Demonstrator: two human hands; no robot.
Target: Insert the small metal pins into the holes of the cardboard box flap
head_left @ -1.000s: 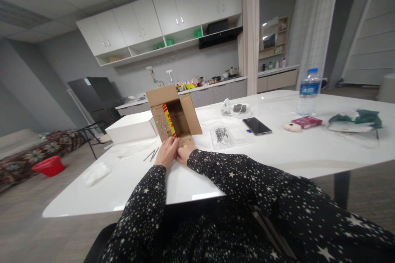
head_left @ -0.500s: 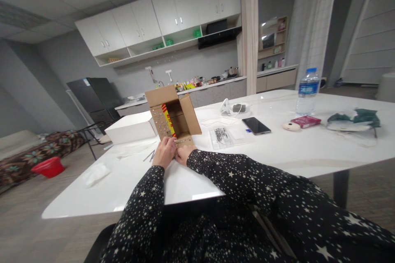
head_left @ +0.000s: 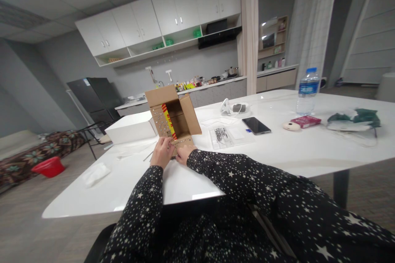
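An open cardboard box (head_left: 168, 94) with raised flaps stands tilted on the white table, facing me. A yellow and red strip (head_left: 169, 121) runs down its left side, and small shiny dots are scattered over the cardboard. My left hand (head_left: 162, 153) is at the box's lower left front, fingers bent and close together against the cardboard; whatever is between the fingertips is too small to tell. Close beside it, my right hand (head_left: 185, 154) is closed at the bottom front flap, gripping the box's edge with its fingertips partly hidden. Thin dark sticks lie partly behind my left hand.
Left of the box are a white box (head_left: 131, 128) and a crumpled tissue (head_left: 96, 174). To the right lie a clear plastic case (head_left: 221, 137), a phone (head_left: 256, 125), a white round device (head_left: 240, 109), a pink packet (head_left: 306, 121), a water bottle (head_left: 307, 90) and a green mask-like cloth (head_left: 353, 120).
My left hand has shifted slightly left and down along the box's front, showing more of the yellow strip's lower end. My right hand and the box stay in place.
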